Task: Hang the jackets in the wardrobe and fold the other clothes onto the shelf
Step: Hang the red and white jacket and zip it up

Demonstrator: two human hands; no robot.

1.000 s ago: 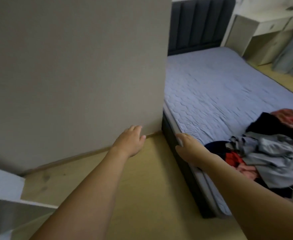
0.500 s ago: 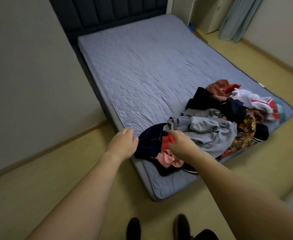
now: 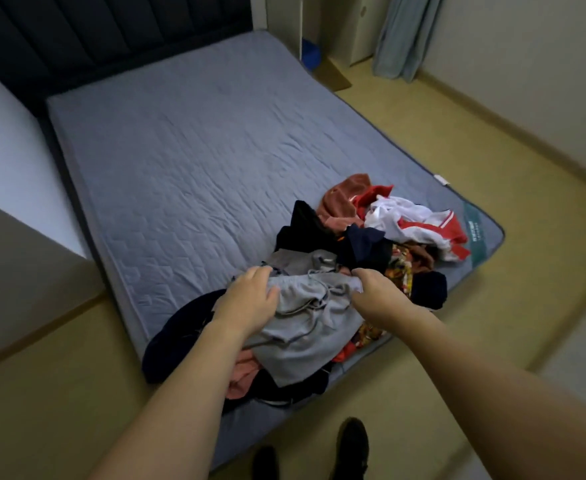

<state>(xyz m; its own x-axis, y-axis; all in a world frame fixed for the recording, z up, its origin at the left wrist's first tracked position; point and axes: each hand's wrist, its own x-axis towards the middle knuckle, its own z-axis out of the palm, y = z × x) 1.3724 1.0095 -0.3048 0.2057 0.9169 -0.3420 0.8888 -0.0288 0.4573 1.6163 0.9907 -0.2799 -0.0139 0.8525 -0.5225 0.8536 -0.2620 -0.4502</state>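
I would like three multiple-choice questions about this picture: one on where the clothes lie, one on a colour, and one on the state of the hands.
1. Where does the pile of clothes lie?
A. at the foot end of the mattress
B. against the headboard
C. on the floor

2. What colour is the garment between the two hands?
A. yellow
B. grey
C. green

3. What are the hands doing?
A. both hang idle
B. only the left one touches cloth
C. both are on the grey garment

Answers:
1 A: the pile sits near the mattress corner closest to the person.
2 B: the cloth with drawstrings is grey.
3 C: the left hand and the right hand both take hold of its top edge.
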